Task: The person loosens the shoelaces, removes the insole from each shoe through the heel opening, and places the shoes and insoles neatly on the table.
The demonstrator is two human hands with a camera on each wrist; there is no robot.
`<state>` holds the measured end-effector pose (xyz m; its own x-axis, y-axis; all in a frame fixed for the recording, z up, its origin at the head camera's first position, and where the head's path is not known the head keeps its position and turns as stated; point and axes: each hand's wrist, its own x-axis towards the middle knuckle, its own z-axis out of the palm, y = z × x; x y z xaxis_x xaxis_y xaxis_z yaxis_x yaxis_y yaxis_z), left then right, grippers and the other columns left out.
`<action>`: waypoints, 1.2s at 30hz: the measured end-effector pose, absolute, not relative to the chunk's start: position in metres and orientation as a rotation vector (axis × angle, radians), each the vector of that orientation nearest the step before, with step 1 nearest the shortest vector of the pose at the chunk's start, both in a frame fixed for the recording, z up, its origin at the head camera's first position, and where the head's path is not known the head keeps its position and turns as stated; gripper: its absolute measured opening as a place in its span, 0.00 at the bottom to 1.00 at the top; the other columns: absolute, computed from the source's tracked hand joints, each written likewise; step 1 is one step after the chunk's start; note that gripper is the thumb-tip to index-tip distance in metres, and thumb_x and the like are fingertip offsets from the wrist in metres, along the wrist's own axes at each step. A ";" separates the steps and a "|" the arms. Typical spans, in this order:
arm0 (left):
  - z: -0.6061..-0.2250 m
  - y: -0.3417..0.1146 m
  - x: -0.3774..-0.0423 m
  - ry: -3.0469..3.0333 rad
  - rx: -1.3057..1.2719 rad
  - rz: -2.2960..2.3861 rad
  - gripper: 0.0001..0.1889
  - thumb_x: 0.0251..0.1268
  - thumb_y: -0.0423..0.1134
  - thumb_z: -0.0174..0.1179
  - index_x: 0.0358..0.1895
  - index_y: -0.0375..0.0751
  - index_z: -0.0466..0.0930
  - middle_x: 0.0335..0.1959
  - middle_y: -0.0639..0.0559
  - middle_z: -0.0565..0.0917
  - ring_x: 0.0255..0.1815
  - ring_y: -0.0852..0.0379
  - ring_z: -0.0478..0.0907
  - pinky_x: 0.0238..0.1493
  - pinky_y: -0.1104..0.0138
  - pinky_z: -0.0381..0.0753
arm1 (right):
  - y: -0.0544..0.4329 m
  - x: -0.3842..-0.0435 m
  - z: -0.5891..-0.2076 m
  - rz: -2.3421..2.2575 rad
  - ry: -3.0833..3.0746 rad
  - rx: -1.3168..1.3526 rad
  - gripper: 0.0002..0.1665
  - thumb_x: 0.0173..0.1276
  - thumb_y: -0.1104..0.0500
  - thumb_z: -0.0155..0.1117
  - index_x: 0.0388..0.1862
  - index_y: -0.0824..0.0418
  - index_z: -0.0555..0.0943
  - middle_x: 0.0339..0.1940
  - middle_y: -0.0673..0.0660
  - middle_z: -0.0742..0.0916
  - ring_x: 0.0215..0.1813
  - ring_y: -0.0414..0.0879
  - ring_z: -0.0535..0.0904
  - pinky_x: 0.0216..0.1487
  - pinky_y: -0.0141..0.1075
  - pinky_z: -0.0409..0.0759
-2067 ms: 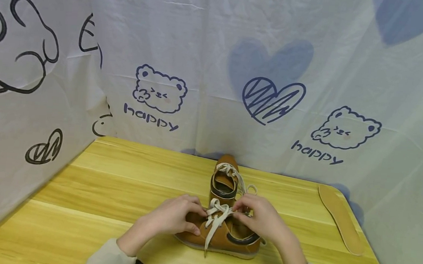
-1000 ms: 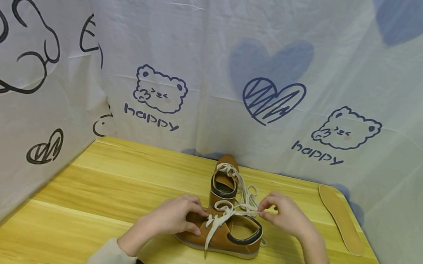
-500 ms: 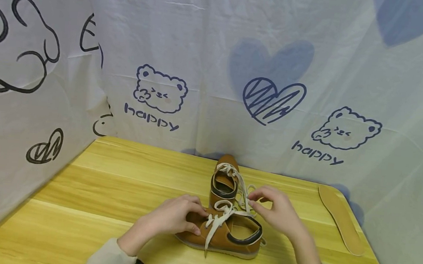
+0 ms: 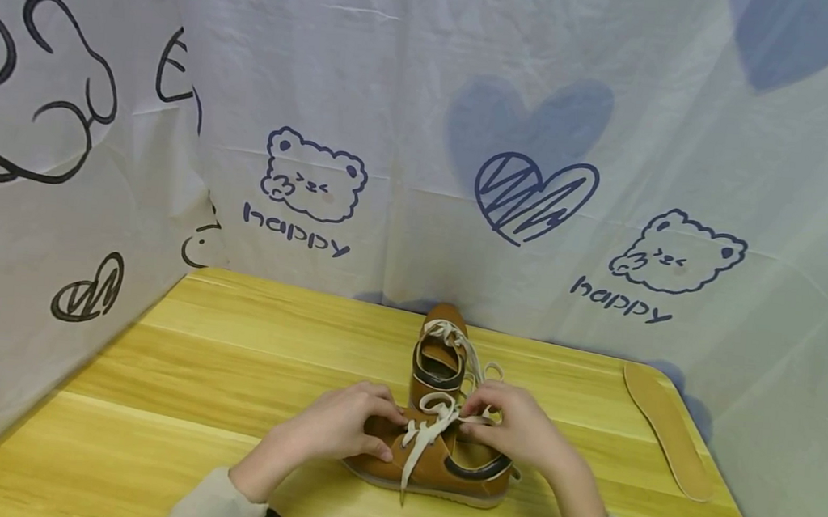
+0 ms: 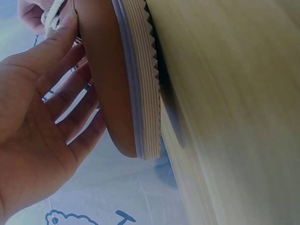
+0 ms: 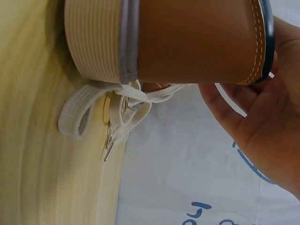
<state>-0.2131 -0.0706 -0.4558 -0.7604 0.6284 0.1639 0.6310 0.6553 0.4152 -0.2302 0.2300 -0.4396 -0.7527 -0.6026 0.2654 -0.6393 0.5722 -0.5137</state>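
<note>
A brown lace-up shoe [image 4: 472, 486] with a dark collar and pale sole lies sideways on the table, toe to the left. My left hand [image 4: 342, 425] grips its toe half, thumb on the near side and fingers across the far side, as the left wrist view also shows. My right hand [image 4: 514, 425] pinches a cream shoelace [image 4: 439, 406] by the shoe's opening. A loop of lace stands up at the eyelets, and one loose end hangs down the near side. In the right wrist view, the heel [image 6: 197, 42] hides the right fingertips.
A second brown shoe [image 4: 427, 391] stands directly behind, toe toward the back, its laces [image 4: 474, 365] trailing right. A tan insole [image 4: 666, 433] lies near the right edge of the wooden table [image 4: 233, 333]. Printed white cloth [image 4: 415, 242] hangs behind and at the sides.
My right hand drew a lace out to the right, then came back left in two steps to the shoe's opening. The left hand and the shoe have stayed put.
</note>
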 end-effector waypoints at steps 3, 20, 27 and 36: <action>-0.455 -0.070 -0.214 -2.848 -1.087 -0.713 0.23 0.53 0.52 0.80 0.54 0.54 0.90 0.47 0.66 0.82 0.53 0.60 0.80 0.50 0.61 0.83 | 0.229 -0.231 -0.438 0.906 -2.717 1.078 0.07 0.67 0.61 0.74 0.39 0.49 0.86 0.38 0.40 0.84 0.42 0.36 0.81 0.49 0.46 0.86; -0.448 -0.070 -0.219 -2.835 -1.090 -0.695 0.23 0.54 0.52 0.79 0.54 0.53 0.90 0.48 0.65 0.82 0.54 0.58 0.80 0.53 0.59 0.83 | 0.256 -0.237 -0.424 0.824 -2.704 0.896 0.08 0.68 0.61 0.74 0.37 0.47 0.87 0.39 0.39 0.86 0.43 0.36 0.83 0.51 0.48 0.86; -0.447 -0.070 -0.221 -2.833 -1.090 -0.690 0.24 0.54 0.52 0.79 0.55 0.53 0.90 0.47 0.65 0.82 0.54 0.58 0.80 0.54 0.59 0.83 | 0.273 -0.237 -0.416 0.798 -2.704 0.759 0.07 0.69 0.62 0.73 0.37 0.47 0.87 0.38 0.39 0.86 0.43 0.39 0.83 0.52 0.52 0.84; -0.454 -0.070 -0.213 -2.849 -1.106 -0.733 0.23 0.53 0.52 0.79 0.54 0.54 0.90 0.46 0.67 0.81 0.53 0.59 0.79 0.53 0.60 0.82 | 0.286 -0.235 -0.424 0.815 -2.861 0.816 0.03 0.69 0.61 0.73 0.38 0.53 0.88 0.35 0.41 0.84 0.39 0.35 0.80 0.47 0.42 0.84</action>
